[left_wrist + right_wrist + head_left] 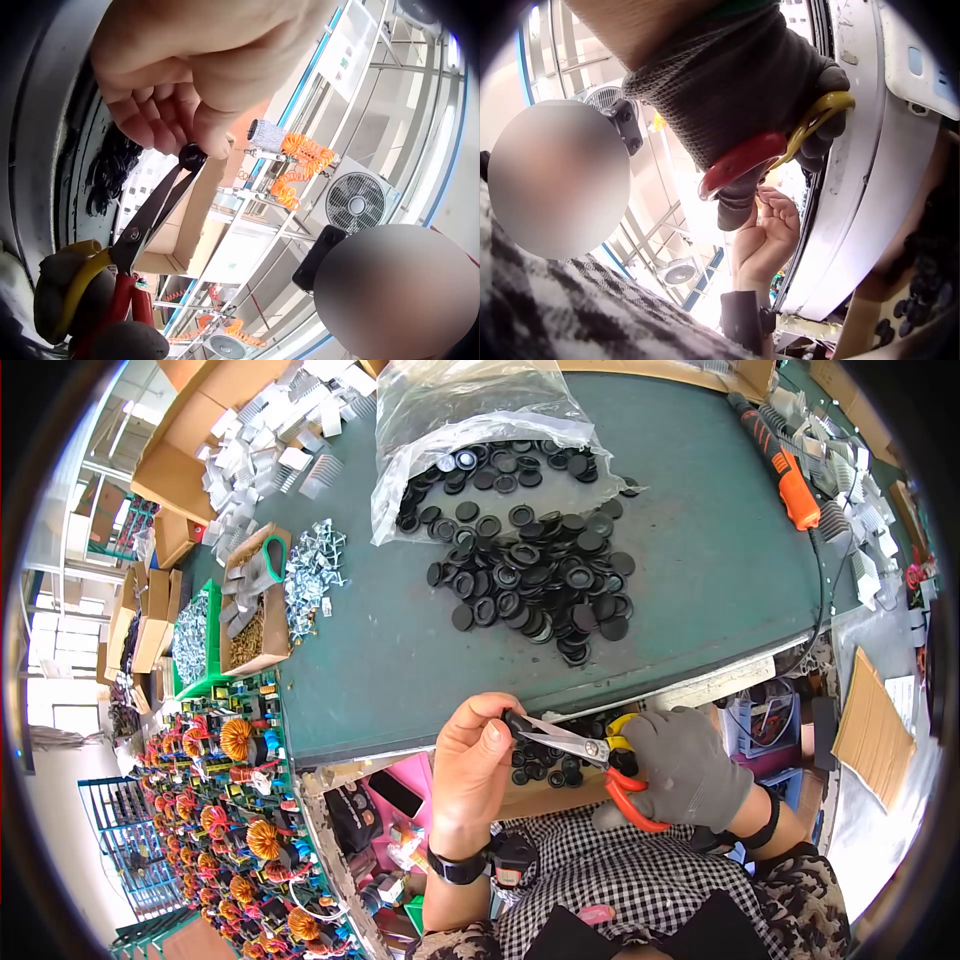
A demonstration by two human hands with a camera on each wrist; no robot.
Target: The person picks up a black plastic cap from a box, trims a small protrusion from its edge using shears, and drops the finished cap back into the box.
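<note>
My bare left hand (468, 765) pinches a small black round cap (193, 157) between thumb and fingers, in front of the table's near edge. In my right hand (690, 765), which wears a grey glove, I grip scissors (592, 749) with one yellow and one red handle loop. Their blades point left, slightly parted, with the tips right at the cap in the left wrist view. Below the scissors, a cardboard box (545, 801) holds several similar black caps. A large heap of black caps (540, 575) lies on the green table, spilling from a clear plastic bag (480, 405).
Heat sinks (320, 475) and a pile of screws (315, 565) lie at the left of the table. An orange and black power tool (790, 480) with a cord lies at the right. Circuit boards with copper coils (240, 740) stand in rows at lower left.
</note>
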